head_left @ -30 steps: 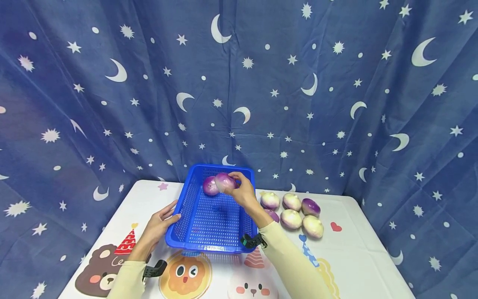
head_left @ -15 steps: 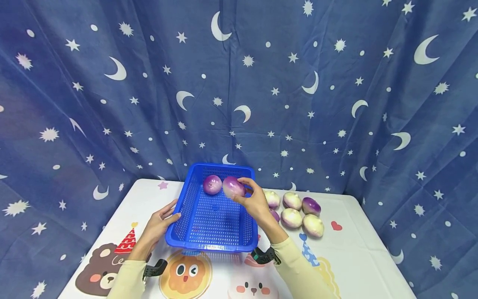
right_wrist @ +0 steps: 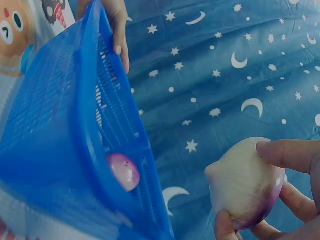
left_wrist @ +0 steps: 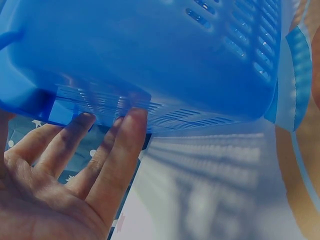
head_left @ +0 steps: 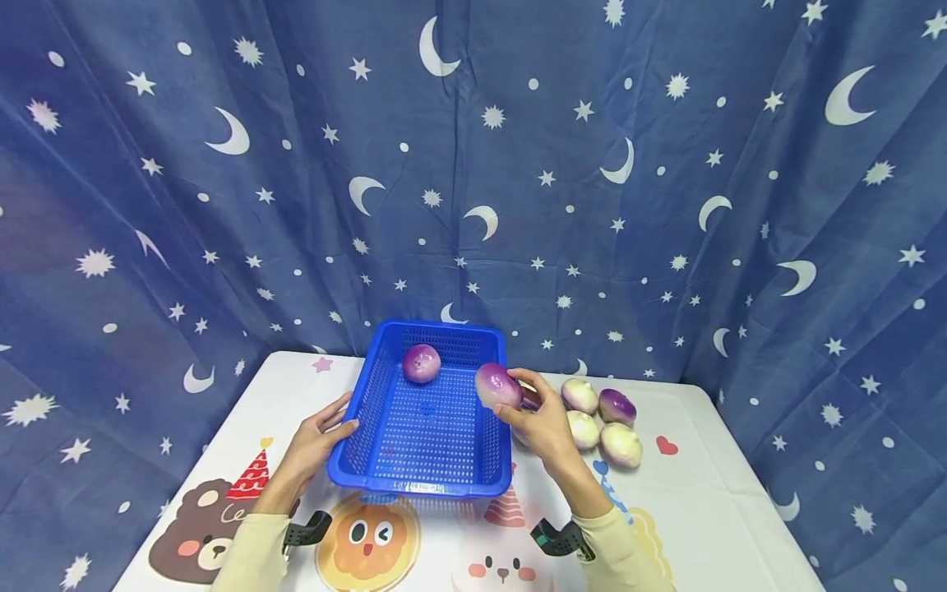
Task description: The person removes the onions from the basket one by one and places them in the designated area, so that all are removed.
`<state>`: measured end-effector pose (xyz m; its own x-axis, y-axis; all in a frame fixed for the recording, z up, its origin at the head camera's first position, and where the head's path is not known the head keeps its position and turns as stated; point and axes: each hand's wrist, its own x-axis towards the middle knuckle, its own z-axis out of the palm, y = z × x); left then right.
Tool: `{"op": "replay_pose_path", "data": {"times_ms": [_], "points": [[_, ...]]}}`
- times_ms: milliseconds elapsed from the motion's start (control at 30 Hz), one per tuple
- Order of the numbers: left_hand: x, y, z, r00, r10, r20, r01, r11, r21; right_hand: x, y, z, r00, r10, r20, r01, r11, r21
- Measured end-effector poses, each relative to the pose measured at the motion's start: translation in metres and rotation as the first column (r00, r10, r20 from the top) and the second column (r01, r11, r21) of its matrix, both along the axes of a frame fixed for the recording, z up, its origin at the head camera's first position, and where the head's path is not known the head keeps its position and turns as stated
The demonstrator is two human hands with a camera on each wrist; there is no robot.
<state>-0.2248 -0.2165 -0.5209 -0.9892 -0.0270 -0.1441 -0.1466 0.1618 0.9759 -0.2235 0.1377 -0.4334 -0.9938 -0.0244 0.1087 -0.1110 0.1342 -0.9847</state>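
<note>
My left hand (head_left: 314, 442) holds the left rim of a blue perforated plastic basket (head_left: 425, 491), its thumb over the rim and its fingers against the outer wall. In the left wrist view those fingers (left_wrist: 131, 132) touch the basket's side. One purple-and-white turnip (head_left: 422, 363) lies in the basket's far left corner. My right hand (head_left: 543, 419) grips another turnip (head_left: 497, 386) between thumb and fingers, above the basket's right rim. The right wrist view shows this held turnip (right_wrist: 247, 180) with its pale pointed end toward the basket.
Several turnips (head_left: 620, 445) sit on the table right of the basket, some partly hidden behind my right hand. The white tablecloth (head_left: 710, 493) bears cartoon prints. A dark blue curtain (head_left: 473, 164) with moons and stars hangs behind the table.
My right hand has carried its turnip rightward, from beside the other turnip inside the basket to over the right rim. The left hand and the basket have stayed in place.
</note>
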Motion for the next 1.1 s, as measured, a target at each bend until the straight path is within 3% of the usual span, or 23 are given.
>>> {"op": "replay_pose_path", "data": {"times_ms": [367, 600, 800, 1100], "points": [[0.0, -0.001, -0.001, 1.0, -0.009, -0.006, 0.009, 1.0, 0.011, 0.02, 0.044, -0.013, 0.996, -0.076, 0.044, 0.073, 0.995, 0.066], [0.001, 0.0, 0.0, 1.0, -0.015, 0.0, 0.015, 1.0, 0.005, 0.029, 0.06, -0.026, 0.992, -0.09, 0.087, 0.085, 0.995, 0.055], [0.0, 0.0, 0.001, 1.0, -0.005, 0.009, 0.005, 1.0, -0.006, 0.036, 0.068, -0.041, 0.989, -0.114, 0.097, 0.101, 0.986, 0.135], [0.001, 0.001, 0.001, 1.0, -0.009, 0.011, 0.01, 1.0, -0.012, 0.04, 0.075, -0.065, 0.989, -0.083, 0.123, 0.058, 0.979, 0.194]]}}
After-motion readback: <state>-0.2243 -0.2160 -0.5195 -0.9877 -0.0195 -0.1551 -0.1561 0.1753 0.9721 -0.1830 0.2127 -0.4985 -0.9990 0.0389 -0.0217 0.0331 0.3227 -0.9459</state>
